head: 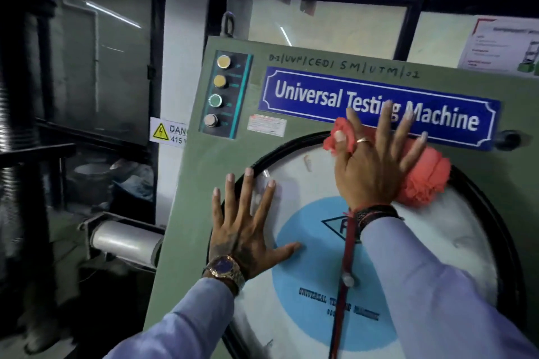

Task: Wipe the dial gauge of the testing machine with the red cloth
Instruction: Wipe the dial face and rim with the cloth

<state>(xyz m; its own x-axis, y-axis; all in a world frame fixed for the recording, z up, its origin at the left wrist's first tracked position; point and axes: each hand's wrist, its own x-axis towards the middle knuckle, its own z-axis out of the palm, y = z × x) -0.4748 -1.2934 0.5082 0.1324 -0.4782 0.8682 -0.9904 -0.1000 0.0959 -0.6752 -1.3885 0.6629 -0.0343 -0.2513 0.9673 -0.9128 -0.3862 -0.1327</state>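
Observation:
The dial gauge is a large round white face with a blue centre disc and a black rim, set in the green front of the testing machine. A red pointer runs down the dial's middle. My right hand lies flat with fingers spread on the bunched red cloth, pressing it against the dial's top edge just below the blue nameplate. My left hand rests flat and empty on the dial's left side, fingers apart, across the black rim.
A blue "Universal Testing Machine" nameplate sits above the dial. A column of round push buttons is at the panel's upper left. A black knob is at the right. A danger sign and a metal cylinder lie left of the cabinet.

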